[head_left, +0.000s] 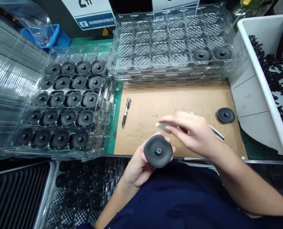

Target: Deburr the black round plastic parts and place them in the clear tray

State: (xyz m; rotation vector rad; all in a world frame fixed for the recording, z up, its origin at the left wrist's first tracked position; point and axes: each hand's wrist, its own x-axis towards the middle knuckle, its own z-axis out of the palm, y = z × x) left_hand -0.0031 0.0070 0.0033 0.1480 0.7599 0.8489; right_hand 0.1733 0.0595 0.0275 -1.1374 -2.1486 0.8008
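Left hand: A worker's left hand, palm upward, grips a black disc by its edges, the fingertips showing at its far and right sides.
Held disc: Low and central, in front of a dark blue shirt at the near edge of the bench, the disc presents its dished face and central stud to the camera.
Right hand: Blurred, the right hand is poised just above and beyond the disc, thumb and fingers closed on a small pale piece too smeared to identify.
Cardboard: A brown sheet covers the bench, with a black-and-silver pen at left, a slim white-and-black item partly hidden by the right hand, and a second black disc near the right edge.
Left tray: Similar discs sit stud up, four to a row, in a stacked clear tray.
Rear tray: Behind the cardboard, another clear tray carries two discs side by side at its near right corner.
White bin: At right, a white bin holds a scatter of small black parts.
Far left: A blue bin stands beneath a clear plastic bag.
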